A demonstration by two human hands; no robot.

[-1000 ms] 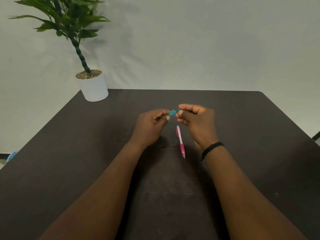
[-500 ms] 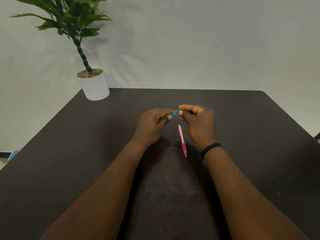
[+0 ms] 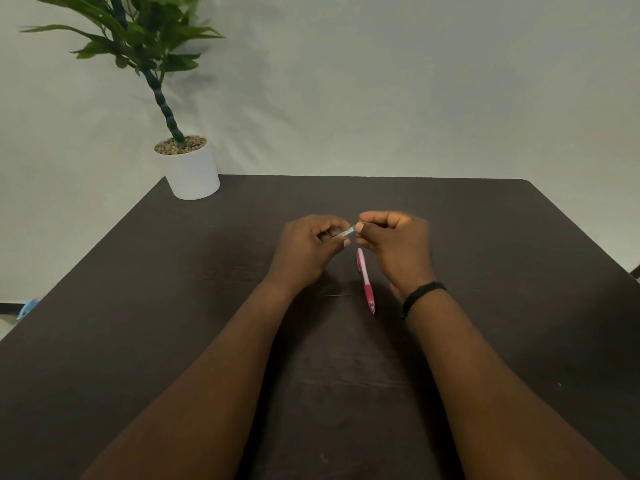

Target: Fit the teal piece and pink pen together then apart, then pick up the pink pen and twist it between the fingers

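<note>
Above mid-desk (image 3: 207,306), our left hand (image 3: 304,252) and right hand (image 3: 398,244) pinched a small teal piece (image 3: 349,232) with curled fingers. Below lay a pink pen (image 3: 365,280), far from every edge.

A potted plant (image 3: 187,161) stands at the far left corner of the dark table (image 3: 519,306), with a blue object (image 3: 27,308) beyond its left edge.

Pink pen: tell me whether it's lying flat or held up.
Lying flat: the pink pen rests on the dark table between both wrists, untouched.
</note>
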